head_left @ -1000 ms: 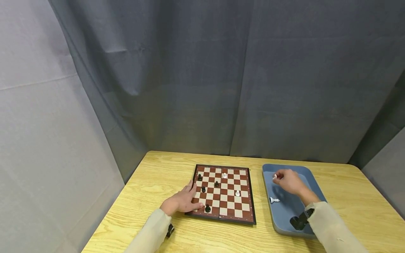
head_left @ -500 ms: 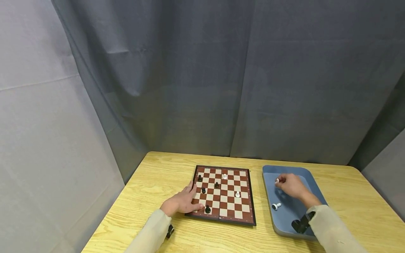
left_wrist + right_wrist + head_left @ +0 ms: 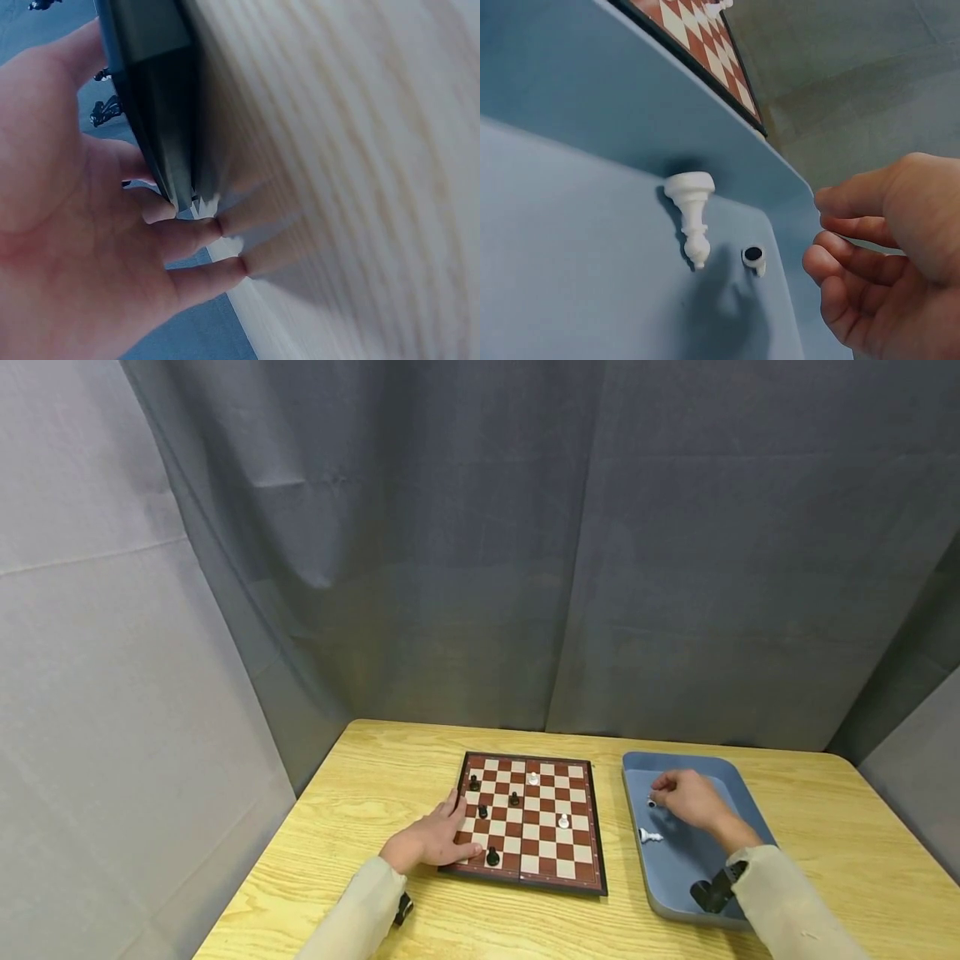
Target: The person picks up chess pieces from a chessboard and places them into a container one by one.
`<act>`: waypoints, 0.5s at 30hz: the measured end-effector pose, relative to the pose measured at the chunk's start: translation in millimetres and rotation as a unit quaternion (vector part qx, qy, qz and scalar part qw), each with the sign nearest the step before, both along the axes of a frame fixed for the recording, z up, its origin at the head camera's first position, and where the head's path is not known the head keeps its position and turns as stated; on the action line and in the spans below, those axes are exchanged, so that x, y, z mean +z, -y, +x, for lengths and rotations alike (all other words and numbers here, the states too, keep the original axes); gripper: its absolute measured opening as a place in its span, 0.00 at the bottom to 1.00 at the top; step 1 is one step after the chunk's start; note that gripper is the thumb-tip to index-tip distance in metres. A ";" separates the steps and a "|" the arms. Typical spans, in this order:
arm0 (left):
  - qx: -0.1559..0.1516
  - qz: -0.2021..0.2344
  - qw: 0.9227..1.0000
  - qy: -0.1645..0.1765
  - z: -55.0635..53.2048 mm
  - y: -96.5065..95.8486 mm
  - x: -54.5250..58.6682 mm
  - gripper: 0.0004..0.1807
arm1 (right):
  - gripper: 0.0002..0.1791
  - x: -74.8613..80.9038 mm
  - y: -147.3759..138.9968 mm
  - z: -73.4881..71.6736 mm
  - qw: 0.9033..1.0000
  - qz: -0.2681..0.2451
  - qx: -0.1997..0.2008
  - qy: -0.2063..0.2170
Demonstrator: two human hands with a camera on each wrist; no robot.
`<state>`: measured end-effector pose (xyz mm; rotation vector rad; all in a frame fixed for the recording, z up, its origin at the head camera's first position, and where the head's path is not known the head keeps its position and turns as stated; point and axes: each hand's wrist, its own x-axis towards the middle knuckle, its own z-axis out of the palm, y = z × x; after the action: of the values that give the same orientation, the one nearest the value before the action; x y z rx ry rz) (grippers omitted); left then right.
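My left hand (image 3: 433,837) rests with straight, spread fingers at the left edge of a folding chessboard (image 3: 551,852), its thumb over the near corner. In the left wrist view the lower fingertips touch the table beside the dark board edge. My right hand (image 3: 688,797) hovers in the blue tray (image 3: 750,793), fingers loosely bent and holding nothing in the right wrist view. Close below its fingertips lies a small white chess piece (image 3: 753,256), its dark underside showing. A white bishop (image 3: 691,217) lies on its side near the tray's left wall.
Several black chess pieces, one a near black piece (image 3: 492,857), stand on the board's left half. Two white pieces stand on its right half, including a white pawn (image 3: 564,821). A grey curtain (image 3: 465,568) hangs behind the wooden table (image 3: 405,760).
The small white piece has left my right fingers and now lies in the tray. The bishop rolled nearer to me, then back beside the tray's left wall. My left hand stays put.
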<state>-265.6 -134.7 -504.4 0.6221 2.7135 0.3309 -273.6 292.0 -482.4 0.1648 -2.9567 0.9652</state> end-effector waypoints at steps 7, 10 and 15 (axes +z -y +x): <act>0.000 0.000 1.000 0.000 0.1 -0.2 0.3 0.51 | 0.12 6.7 15.3 0.8 1.000 0.002 0.003 -0.005; -0.001 0.002 1.000 -0.001 -0.3 -0.4 1.0 0.51 | 0.12 8.8 24.4 1.2 1.000 -0.007 0.012 -0.008; -0.002 0.002 1.000 0.001 -0.3 -0.4 1.2 0.51 | 0.12 6.8 38.0 -0.3 0.999 -0.019 0.031 -0.008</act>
<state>-265.9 -134.3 -503.2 0.6282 2.7102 0.3366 -273.9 254.0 -475.6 0.2623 -2.9330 1.0225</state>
